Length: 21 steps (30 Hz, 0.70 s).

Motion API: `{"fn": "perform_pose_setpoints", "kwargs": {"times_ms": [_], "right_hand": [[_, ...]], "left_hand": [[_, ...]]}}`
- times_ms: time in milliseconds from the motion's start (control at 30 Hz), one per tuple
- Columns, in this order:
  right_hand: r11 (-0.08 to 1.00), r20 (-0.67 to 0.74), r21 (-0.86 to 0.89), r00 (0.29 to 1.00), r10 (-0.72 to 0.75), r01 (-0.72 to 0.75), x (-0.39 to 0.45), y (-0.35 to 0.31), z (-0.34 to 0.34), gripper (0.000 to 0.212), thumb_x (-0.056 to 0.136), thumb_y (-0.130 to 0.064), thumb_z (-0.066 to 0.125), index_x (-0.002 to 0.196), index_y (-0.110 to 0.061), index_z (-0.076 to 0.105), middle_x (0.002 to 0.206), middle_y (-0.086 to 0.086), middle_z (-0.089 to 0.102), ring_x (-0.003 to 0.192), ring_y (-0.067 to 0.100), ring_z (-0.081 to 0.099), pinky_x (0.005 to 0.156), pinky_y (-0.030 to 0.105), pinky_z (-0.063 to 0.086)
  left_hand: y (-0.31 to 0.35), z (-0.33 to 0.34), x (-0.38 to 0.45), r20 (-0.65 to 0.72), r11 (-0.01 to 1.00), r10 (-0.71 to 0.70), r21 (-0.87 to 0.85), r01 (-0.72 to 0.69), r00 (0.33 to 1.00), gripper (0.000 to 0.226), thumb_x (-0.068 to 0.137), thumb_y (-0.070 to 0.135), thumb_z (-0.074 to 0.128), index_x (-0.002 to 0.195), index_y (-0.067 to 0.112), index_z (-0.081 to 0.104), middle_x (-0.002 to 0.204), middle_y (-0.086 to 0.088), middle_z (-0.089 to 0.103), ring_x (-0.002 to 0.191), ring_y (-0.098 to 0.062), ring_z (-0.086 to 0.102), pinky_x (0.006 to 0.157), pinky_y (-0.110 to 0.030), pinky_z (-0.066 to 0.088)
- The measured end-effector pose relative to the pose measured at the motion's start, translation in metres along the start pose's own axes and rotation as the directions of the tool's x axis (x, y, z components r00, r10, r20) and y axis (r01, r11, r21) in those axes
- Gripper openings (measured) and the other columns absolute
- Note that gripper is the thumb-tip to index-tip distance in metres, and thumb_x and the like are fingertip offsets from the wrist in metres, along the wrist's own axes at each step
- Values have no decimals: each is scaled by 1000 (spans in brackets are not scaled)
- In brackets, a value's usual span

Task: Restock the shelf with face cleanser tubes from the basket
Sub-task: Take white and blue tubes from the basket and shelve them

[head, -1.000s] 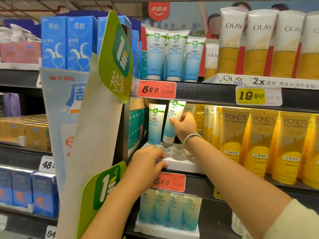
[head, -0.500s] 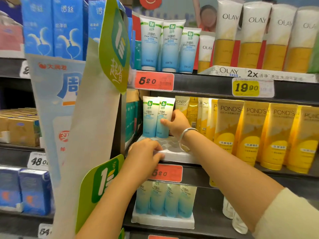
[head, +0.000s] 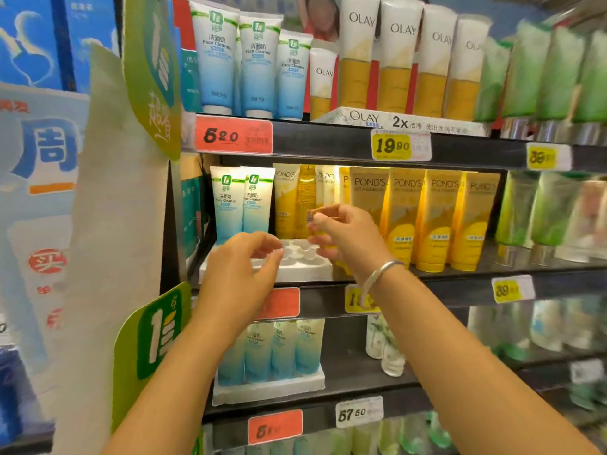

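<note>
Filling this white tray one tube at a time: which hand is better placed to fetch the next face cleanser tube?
Probably the right hand: it hangs free in front of the Pond's tubes, holding nothing. The left hand hovers at the white tray, well placed to steady it.

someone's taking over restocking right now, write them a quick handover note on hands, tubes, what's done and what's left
Left hand: grip empty, fingers loosely curled over the white tray front.
Right hand: grip empty, in front of the yellow Pond's tubes.
Done: two face cleanser tubes stand upright, side by side, at the tray's back left.
Left: the tray's other slots are unfilled. The basket is out of view.
</note>
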State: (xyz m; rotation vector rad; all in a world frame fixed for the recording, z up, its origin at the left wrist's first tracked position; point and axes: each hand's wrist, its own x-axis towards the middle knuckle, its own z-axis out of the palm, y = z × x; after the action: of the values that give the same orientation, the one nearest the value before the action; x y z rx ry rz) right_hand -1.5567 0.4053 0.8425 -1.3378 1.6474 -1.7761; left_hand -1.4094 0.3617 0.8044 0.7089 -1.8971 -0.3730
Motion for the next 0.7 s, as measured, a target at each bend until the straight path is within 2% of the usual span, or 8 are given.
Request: {"fn": "perform_pose_setpoints", "kwargs": {"times_ms": [33, 100, 167, 267, 367, 500, 700], "right_hand": [[1000, -1, 24, 1000, 17, -17, -12, 1, -9, 9, 93, -18, 53, 86, -22, 57, 89, 1, 65, 80, 16, 64, 71, 28, 55], [996, 9, 58, 998, 64, -65, -36, 7, -26, 7, 93, -18, 53, 89, -19, 59, 82, -2, 66, 72, 13, 64, 67, 24, 55], [989, 23, 86, 993, 119, -120, -59, 17, -45, 8, 93, -18, 53, 95, -14, 59, 79, -1, 66, 68, 12, 64, 61, 21, 54], [972, 19, 94, 977, 213, -213, -94, 39, -78, 7, 93, -18, 53, 90, -16, 59, 76, -1, 66, 64, 11, 63, 56, 20, 52], [936, 23, 139, 946, 322, -322, -132, 65, -120, 8, 92, -19, 55, 87, -16, 60, 74, 1, 66, 58, 9, 61, 54, 19, 49], [871, -21, 163, 881, 472, -463, -188, 103, -188, 9, 90, -22, 56, 88, -16, 62, 71, -2, 67, 56, 8, 63, 54, 20, 49], [730, -144, 240, 720, 679, -640, -290, 157, -304, 9, 91, -21, 55, 91, -14, 60, 78, 2, 65, 66, 14, 60, 59, 23, 48]], "left_hand": [[7, 1, -5, 13, 996, -14, -92, 15, 1000, 9, 87, 26, 60, 84, 33, 62, 83, 21, 61, 73, 11, 56, 60, -3, 40], [19, 7, -17, 93, 949, -78, -297, 102, 993, 13, 86, 24, 62, 76, 32, 65, 69, 15, 66, 67, 10, 59, 55, -6, 46], [30, 19, -33, 214, 864, -128, -455, 215, 968, 15, 85, 20, 64, 74, 29, 68, 69, 10, 70, 65, 1, 64, 62, -15, 51], [45, 45, -61, 336, 748, -181, -564, 351, 925, 17, 86, 11, 61, 74, 21, 69, 63, 6, 70, 60, -2, 64, 65, -17, 51], [60, 78, -93, 448, 674, -249, -557, 486, 859, 17, 87, 11, 60, 74, 17, 69, 61, 6, 68, 58, -4, 63, 68, -25, 49], [81, 130, -145, 616, 601, -281, -484, 636, 736, 15, 88, 14, 60, 78, 16, 71, 65, 5, 70, 60, -3, 63, 63, -17, 53], [128, 219, -242, 804, 497, -352, -273, 824, 478, 15, 89, 15, 59, 79, 16, 70, 67, 5, 68, 62, -8, 61, 58, -18, 48]]}}
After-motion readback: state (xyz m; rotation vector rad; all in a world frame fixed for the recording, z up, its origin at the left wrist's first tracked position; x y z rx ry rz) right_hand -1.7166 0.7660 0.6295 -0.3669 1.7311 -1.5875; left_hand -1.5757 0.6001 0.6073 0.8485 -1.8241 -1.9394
